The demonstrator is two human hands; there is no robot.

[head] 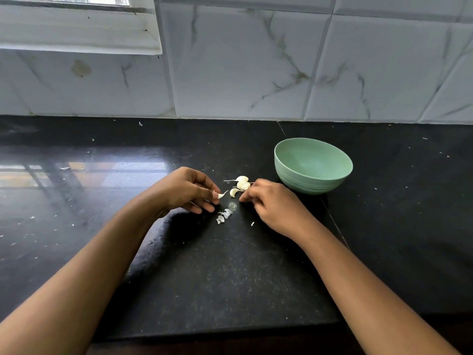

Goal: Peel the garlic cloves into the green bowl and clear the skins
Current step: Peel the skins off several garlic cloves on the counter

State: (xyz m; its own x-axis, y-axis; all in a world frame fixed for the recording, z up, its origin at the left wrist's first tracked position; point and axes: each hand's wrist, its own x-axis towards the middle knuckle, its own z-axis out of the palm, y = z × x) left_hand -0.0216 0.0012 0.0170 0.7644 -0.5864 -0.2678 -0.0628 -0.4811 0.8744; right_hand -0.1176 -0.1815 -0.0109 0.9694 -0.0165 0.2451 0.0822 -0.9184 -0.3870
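Observation:
On the black counter, my left hand pinches a small garlic clove at its fingertips. Just right of it, my right hand has its fingers curled, their tips close to the counter; whether they hold anything is hidden. Between and behind the hands lie three unpeeled cloves with thin stalks. A few pale skin pieces lie on the counter in front of the hands. The green bowl stands upright to the right of the cloves, and nothing shows inside it.
A black stone countertop runs to a front edge near the bottom of the view. A white marble-tiled wall and a window sill back it. Tiny white flecks lie scattered over the counter's left side.

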